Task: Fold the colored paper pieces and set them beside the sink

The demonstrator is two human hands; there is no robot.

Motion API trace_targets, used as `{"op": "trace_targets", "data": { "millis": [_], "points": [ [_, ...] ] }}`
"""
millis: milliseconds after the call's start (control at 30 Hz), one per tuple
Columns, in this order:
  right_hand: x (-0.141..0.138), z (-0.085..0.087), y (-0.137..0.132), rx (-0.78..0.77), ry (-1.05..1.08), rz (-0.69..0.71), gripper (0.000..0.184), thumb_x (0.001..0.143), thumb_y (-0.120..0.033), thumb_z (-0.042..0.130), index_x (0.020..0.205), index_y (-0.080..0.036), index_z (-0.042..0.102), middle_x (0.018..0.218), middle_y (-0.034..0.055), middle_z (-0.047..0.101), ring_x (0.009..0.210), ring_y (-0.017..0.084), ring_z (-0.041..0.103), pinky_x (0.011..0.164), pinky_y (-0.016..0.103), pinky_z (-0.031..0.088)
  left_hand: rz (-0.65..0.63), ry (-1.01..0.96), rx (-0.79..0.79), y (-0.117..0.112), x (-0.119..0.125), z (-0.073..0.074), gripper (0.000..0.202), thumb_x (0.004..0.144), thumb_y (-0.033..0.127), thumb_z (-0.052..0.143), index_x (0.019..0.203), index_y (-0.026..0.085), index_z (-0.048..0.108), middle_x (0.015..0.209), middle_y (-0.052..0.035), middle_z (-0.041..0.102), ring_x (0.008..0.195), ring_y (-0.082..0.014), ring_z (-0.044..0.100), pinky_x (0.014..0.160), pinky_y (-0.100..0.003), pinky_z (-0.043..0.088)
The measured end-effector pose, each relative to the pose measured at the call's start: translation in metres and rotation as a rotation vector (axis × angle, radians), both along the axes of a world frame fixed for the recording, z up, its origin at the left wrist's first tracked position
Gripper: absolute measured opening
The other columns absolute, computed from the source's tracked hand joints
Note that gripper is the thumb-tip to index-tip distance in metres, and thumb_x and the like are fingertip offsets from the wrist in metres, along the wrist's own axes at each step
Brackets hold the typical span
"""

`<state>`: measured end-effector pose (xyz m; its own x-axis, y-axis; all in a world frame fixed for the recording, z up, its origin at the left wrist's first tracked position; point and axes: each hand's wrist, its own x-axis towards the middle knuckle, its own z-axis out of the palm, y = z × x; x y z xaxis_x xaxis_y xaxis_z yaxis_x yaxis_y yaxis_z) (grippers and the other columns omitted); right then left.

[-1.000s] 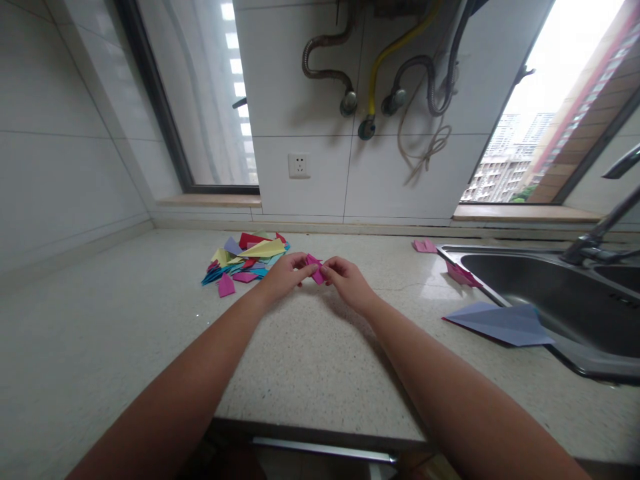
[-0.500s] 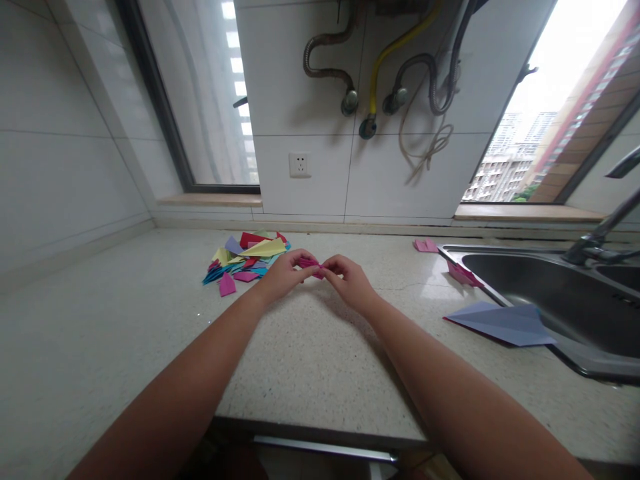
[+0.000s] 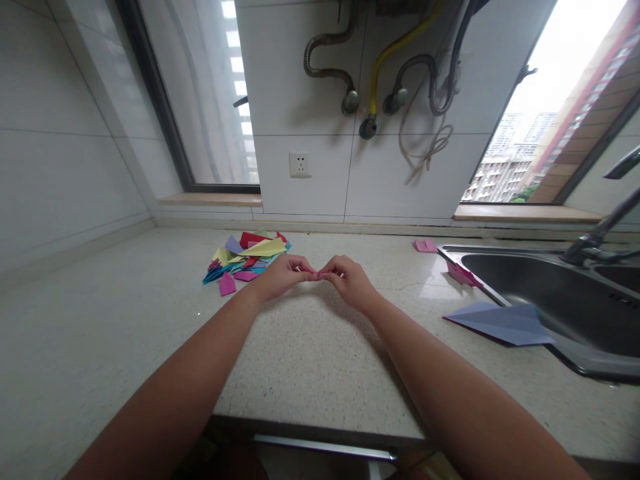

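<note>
Above the middle of the pale speckled counter [image 3: 310, 360], both my hands meet fingertip to fingertip. My left hand [image 3: 287, 275] pinches a small piece of folded pink paper [image 3: 309, 271] between thumb and fingers. From the other side, my right hand [image 3: 345, 277] grips the same paper with thumb and forefinger. Only a thin pink edge shows; the fingers cover the rest, so its folded shape cannot be made out. Just beyond my left hand lies a pile of colourful folded papers [image 3: 263, 248], with a separate magenta paper piece [image 3: 227, 284] at its near side.
To the right, a light-blue paper plane [image 3: 500, 323] overlaps the rim of the steel sink [image 3: 565, 357]. A magenta folded paper [image 3: 463, 274] and a pink paper piece [image 3: 425, 246] lie by the sink's left corner. Hoses and a socket [image 3: 300, 165] are on the tiled wall.
The pink paper has turned between my fingers, from showing its broader face to showing mostly a thin edge. My left fingers have shifted slightly lower.
</note>
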<state>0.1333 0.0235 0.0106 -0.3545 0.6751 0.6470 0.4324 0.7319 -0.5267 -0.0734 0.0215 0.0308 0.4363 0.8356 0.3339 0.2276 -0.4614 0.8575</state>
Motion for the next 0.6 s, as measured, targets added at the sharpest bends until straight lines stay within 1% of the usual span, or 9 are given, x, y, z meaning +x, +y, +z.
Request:
{"op": "trace_targets", "data": {
  "millis": [100,267,400,500,600],
  "points": [
    [0.001,0.003,-0.002,-0.016,0.002,0.031,0.01,0.083,-0.024,0.067,0.073,-0.022,0.067,0.074,0.0017,0.064,0.076,0.017,0.055,0.072,0.031,0.04,-0.023,-0.023,-0.024,0.0,-0.001,0.0,0.02,0.072,0.034,0.075,0.075,0.015,0.072,0.078,-0.0062,0.072,0.078,-0.018,0.064,0.074,-0.03,0.046],
    [0.003,0.011,-0.007,-0.056,-0.019,0.157,0.011,0.082,-0.027,0.069,0.072,-0.023,0.067,0.073,0.0013,0.065,0.078,0.018,0.056,0.076,0.032,0.042,-0.067,-0.018,-0.016,-0.001,-0.004,0.002,0.014,0.074,0.03,0.073,0.075,0.016,0.072,0.078,-0.0062,0.073,0.078,-0.0178,0.066,0.075,-0.03,0.047],
    [0.003,0.019,-0.012,-0.094,-0.039,0.223,0.012,0.08,-0.028,0.07,0.07,-0.023,0.067,0.073,0.0014,0.066,0.078,0.018,0.057,0.078,0.034,0.043,-0.109,-0.026,-0.041,-0.003,-0.006,0.005,0.014,0.076,0.029,0.071,0.075,0.016,0.071,0.078,-0.006,0.073,0.077,-0.0177,0.067,0.076,-0.03,0.048],
    [0.003,0.022,-0.014,-0.122,-0.032,0.233,0.015,0.08,-0.031,0.07,0.069,-0.022,0.067,0.072,0.0015,0.065,0.077,0.017,0.058,0.077,0.033,0.044,-0.113,-0.045,-0.048,-0.002,-0.005,0.003,0.015,0.075,0.03,0.072,0.075,0.015,0.07,0.077,-0.0058,0.072,0.076,-0.0172,0.066,0.075,-0.03,0.048],
    [0.003,0.019,-0.013,-0.196,0.054,0.212,0.015,0.082,-0.034,0.068,0.076,-0.021,0.068,0.077,0.0023,0.067,0.075,0.016,0.059,0.072,0.031,0.045,-0.056,-0.103,-0.025,0.001,-0.002,0.001,0.016,0.075,0.031,0.073,0.077,0.015,0.07,0.075,-0.0046,0.071,0.073,-0.0152,0.063,0.069,-0.027,0.046]
  ]
}}
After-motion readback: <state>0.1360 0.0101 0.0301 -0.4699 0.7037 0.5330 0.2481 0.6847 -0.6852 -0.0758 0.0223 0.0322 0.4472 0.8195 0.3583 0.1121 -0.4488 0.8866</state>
